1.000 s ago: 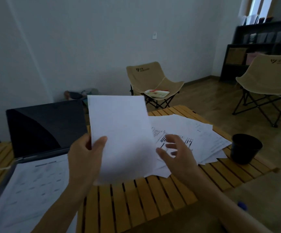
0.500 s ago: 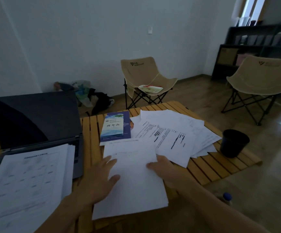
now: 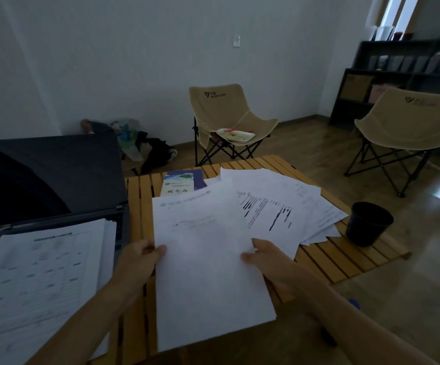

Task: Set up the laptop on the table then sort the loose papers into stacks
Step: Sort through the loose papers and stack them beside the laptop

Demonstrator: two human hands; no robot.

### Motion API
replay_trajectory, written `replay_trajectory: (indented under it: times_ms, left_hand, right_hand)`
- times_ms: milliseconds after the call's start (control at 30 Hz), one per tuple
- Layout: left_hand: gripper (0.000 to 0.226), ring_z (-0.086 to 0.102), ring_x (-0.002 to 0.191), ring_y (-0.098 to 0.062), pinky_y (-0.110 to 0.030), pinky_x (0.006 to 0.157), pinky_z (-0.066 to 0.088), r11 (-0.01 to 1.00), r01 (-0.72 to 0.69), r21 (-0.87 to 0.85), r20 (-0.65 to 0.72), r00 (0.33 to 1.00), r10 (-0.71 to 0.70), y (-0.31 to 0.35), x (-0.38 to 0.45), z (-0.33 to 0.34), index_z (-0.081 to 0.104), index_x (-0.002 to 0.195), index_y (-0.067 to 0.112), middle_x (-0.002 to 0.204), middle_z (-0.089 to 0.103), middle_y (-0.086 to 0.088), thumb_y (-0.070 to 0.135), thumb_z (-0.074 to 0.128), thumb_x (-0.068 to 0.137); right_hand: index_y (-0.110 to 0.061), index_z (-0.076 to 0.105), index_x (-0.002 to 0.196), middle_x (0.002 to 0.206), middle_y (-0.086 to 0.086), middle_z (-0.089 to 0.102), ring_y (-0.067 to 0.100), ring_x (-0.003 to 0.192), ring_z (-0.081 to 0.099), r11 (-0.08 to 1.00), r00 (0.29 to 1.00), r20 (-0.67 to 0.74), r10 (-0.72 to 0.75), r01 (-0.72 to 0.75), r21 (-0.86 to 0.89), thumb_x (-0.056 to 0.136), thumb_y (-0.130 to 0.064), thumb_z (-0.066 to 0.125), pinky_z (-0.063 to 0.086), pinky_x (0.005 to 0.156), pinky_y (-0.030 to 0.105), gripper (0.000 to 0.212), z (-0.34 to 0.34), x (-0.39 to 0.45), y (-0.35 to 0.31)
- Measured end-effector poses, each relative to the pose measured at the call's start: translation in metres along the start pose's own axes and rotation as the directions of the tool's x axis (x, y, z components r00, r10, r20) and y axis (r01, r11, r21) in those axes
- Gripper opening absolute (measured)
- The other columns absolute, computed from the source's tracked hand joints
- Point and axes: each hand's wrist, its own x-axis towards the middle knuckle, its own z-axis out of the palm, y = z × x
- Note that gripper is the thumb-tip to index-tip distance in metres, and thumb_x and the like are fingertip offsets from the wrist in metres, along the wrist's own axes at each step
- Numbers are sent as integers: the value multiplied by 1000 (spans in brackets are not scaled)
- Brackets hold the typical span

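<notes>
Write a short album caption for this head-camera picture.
Both hands, left hand and right hand, hold a white sheet above the slatted table, beside an open laptop.

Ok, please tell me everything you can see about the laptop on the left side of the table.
The laptop is dark grey or black and stands open at the left end of the slatted wooden table. Its screen is off and leans back a little, catching a faint reflection. A stack of printed papers lies on the base and hides most of the keyboard; only a strip of keys shows beside the stack. Neither hand touches the laptop. Its left edge runs out of the picture.
</notes>
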Motion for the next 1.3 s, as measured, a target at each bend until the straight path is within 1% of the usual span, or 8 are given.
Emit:
replay_trajectory:
  times_ms: [100, 200, 367, 600, 967, 1100, 1167, 1300]
  left_hand:
    - [9, 66, 91, -25, -37, 77, 57, 994, 4, 113, -55, 998, 2, -12, 8, -7, 69, 92, 9, 96, 70, -7, 16, 63, 94]
    - [13, 61, 77, -17, -23, 59, 44, 911, -1, 412, -132, 989, 61, -21, 11, -8, 65, 86, 7, 84, 65, -5, 19, 64, 93]
    - [22, 53, 68, -10, -18, 53, 35, 857, -43, 514, -170, 974, 150, -21, 15, -5, 49, 74, 15, 76, 56, 0, 14, 60, 93]
    - [3, 54, 76, -11, -17, 57, 36, 868, -58, 494, -145, 978, 147, -23, 16, -10, 54, 95, 12, 87, 58, 1, 11, 57, 95]
    - [23, 50, 80, -14, -29, 76, 41, 802, -44, 596, -131, 980, 151, -18, 11, -10, 54, 119, 6, 111, 62, -13, 11, 54, 96]
    - [37, 48, 84, -17, -34, 78, 42, 781, -31, 623, -165, 972, 170, -18, 8, -7, 48, 130, 3, 118, 60, -18, 10, 56, 95]
    - [45, 49, 87, -19, -37, 79, 45, 731, -85, 677, -155, 954, 255, -20, 6, -5, 44, 132, 4, 120, 54, -18, 11, 62, 91]
    - [62, 40, 133, -27, -41, 110, 34, 528, -290, 798, 83, 921, 380, -27, 3, 16, 35, 147, 12, 149, 38, -12, 28, 61, 93]
  right_hand:
    - [-18, 63, 106, 106, 4, 69, 20, 93, 66, 893, 897, -408, -168, -37, -449, 98, -25, 57, 56, 80, 38, 12, -17, 6, -2]
    - [-11, 40, 139, 139, 17, 48, 34, 130, 43, 737, 809, -580, -90, -338, -585, 93, -54, 56, 40, 105, 47, 65, -33, 8, 17]
    - [-1, 37, 134, 139, 27, 38, 43, 130, 37, 726, 782, -624, 19, -440, -529, 81, -57, 70, 36, 108, 52, 84, -34, 23, 25]
    - [2, 42, 133, 135, 24, 43, 40, 125, 44, 798, 759, -647, 72, -433, -419, 78, -58, 74, 44, 100, 49, 88, -46, 32, 21]
    - [-6, 55, 94, 100, 10, 62, 16, 72, 52, 905, 759, -632, 160, -368, -212, 83, -17, 66, 50, 73, 27, 18, -70, 37, 23]
    - [-7, 49, 102, 103, 12, 55, 25, 94, 57, 935, 738, -653, 170, -330, -130, 88, -16, 61, 52, 81, 34, 20, -70, 38, 23]
    - [-2, 51, 119, 117, 15, 56, 31, 113, 57, 897, 776, -620, 114, -349, -272, 87, -36, 70, 51, 84, 36, 50, -68, 36, 23]
    - [-2, 53, 125, 128, 14, 53, 32, 123, 45, 815, 814, -578, 68, -379, -439, 83, -47, 73, 51, 86, 39, 65, -63, 34, 20]
